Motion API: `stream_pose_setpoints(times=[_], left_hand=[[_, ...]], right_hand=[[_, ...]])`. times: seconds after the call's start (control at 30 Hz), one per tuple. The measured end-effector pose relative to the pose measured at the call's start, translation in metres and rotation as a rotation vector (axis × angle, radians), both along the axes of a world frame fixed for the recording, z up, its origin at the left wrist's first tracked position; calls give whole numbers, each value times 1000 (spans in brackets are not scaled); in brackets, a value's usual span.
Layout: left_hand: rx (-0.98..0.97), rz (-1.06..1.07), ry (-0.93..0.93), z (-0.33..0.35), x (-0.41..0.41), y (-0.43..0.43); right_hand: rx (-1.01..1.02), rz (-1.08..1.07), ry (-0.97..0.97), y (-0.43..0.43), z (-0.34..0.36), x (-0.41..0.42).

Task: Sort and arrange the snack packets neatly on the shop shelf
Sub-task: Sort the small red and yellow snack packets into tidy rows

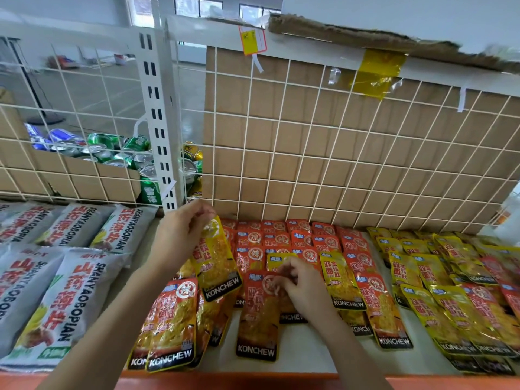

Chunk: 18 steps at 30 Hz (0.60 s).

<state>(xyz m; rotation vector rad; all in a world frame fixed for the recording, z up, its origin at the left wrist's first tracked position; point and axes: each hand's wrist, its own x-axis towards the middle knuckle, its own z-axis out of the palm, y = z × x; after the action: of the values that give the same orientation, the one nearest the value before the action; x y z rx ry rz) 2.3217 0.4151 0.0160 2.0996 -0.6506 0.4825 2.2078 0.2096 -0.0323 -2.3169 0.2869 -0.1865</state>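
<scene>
From the head view, my left hand [180, 235] is lifted over the shelf [304, 350], its fingers [201, 218] pinched together on the top edge of a yellow packet [218, 263], which hangs tilted from them above the red ones. My right hand [298, 285] lies lower and to the right, fingers [281, 280] curled down onto a red packet [260, 313] lying flat; I cannot tell whether they grip it or merely press on it.

The sorting looks about half done to me. Beyond my right fingers, against the wire grid, the red rows [295, 235] overlap fairly evenly. Far to the right of both hands the yellow group [439, 280] is mostly gathered, though a few red packets are mixed in there. Directly under and between my hands it is muddled: red and yellow overlap at odd angles. To the left of my left fingers the grey bags [70, 266] lie in tidy rows.
</scene>
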Motion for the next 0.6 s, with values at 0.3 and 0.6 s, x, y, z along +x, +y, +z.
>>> stream_pose_setpoints(times=[0.3, 0.6], left_hand=[[-74, -37, 187, -15, -3, 7], [-28, -94, 282, -35, -6, 1]], right_hand=[[-205, 176, -29, 25, -1, 5], [-515, -39, 155, -30, 12, 22]])
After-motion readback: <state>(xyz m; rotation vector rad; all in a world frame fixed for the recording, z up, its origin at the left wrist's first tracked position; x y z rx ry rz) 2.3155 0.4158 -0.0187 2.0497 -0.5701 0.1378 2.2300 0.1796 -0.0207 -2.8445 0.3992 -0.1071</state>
